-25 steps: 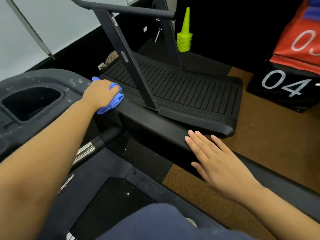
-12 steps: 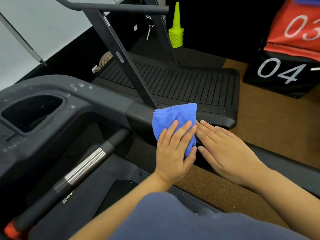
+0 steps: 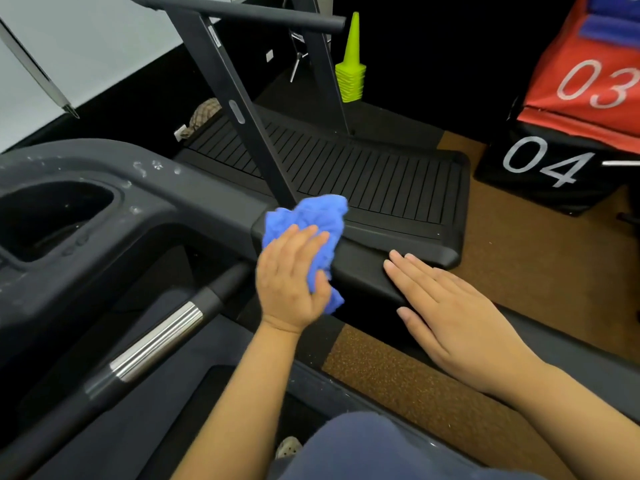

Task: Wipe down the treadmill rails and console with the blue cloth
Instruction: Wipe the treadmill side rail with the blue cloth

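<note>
Cloth [image 3: 313, 220] lies bunched on the rail [image 3: 363, 273] end, our left grip [image 3: 291, 282] clamped round it. Our right grip [image 3: 457, 313] rests flat, fingers straight, just beside. We judge the rail half-wiped; the console [image 3: 194, 202] shows white specks, not yet cleaned.

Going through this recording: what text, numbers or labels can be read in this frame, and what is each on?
"03": white digits on the red padded block.
"04": white digits on the black padded block below it.
Too small to read: the oval badge on the treadmill upright.
No text seen on the blue cloth or console.
</note>
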Demonstrator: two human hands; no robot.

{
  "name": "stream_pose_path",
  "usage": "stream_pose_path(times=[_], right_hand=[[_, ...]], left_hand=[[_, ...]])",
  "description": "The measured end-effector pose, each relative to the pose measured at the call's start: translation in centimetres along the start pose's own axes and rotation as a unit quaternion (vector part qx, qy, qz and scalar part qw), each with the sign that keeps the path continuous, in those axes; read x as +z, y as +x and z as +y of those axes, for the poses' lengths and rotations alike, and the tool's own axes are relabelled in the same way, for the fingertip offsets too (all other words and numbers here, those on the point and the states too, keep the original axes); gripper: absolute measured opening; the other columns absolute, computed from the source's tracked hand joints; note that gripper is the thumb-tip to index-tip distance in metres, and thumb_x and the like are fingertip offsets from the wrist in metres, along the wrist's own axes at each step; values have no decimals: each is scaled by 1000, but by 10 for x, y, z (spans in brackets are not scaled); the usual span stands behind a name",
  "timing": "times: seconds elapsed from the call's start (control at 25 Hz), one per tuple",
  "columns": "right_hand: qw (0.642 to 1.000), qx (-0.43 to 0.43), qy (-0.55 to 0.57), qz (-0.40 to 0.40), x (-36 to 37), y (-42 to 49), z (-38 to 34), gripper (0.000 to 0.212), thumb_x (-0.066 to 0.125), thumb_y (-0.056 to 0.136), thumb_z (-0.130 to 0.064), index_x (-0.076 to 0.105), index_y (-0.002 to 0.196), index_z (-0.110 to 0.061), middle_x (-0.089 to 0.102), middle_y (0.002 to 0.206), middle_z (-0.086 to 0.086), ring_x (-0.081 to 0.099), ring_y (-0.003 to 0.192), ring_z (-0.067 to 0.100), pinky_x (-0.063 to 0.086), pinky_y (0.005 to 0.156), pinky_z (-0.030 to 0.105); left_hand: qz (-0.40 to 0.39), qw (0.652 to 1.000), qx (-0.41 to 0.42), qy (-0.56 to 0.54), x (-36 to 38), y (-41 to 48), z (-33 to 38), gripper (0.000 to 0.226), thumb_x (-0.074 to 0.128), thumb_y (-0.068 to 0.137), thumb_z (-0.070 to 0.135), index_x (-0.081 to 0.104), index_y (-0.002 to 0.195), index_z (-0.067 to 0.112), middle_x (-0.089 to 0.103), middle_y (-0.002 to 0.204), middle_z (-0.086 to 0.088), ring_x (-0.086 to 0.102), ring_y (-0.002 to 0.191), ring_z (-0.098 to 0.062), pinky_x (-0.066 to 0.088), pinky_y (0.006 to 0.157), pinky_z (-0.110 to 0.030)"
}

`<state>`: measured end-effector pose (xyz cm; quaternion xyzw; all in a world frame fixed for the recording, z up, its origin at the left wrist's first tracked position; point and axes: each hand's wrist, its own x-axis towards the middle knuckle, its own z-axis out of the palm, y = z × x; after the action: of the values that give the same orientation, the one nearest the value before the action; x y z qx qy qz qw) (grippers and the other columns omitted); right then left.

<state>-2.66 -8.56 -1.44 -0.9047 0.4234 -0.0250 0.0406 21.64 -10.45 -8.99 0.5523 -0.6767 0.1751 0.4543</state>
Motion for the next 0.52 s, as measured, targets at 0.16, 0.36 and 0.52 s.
stream_pose_path(times=[0.16,0.36,0.52], right_hand=[[1000,-2,-5,-2,0,0,-1,57,16,99,-46,8,152,-26,6,159,-11,4,146,4,9,116,26],[1000,-23,5,-7,1,6,-1,57,12,99,-46,4,152,-27,3,159,-11,2,146,3,4,116,24],[1000,-14,8,-1,2,6,-3,57,9,98,-47,0,152,-30,-1,159,-14,-2,145,0,4,116,24]], left_hand=[[-10,981,-194,23,-31,40,-49,39,38,92,25,60,118,6,62,120,-10,54,115,-27,37,100,-35],[-166,925,-313,138,-66,103,-169,52,24,90,38,56,108,0,57,115,-21,52,108,-39,40,95,-51],[-276,899,-291,178,-68,122,-204,46,28,98,30,52,129,5,44,142,-16,36,132,-35,27,108,-50]])
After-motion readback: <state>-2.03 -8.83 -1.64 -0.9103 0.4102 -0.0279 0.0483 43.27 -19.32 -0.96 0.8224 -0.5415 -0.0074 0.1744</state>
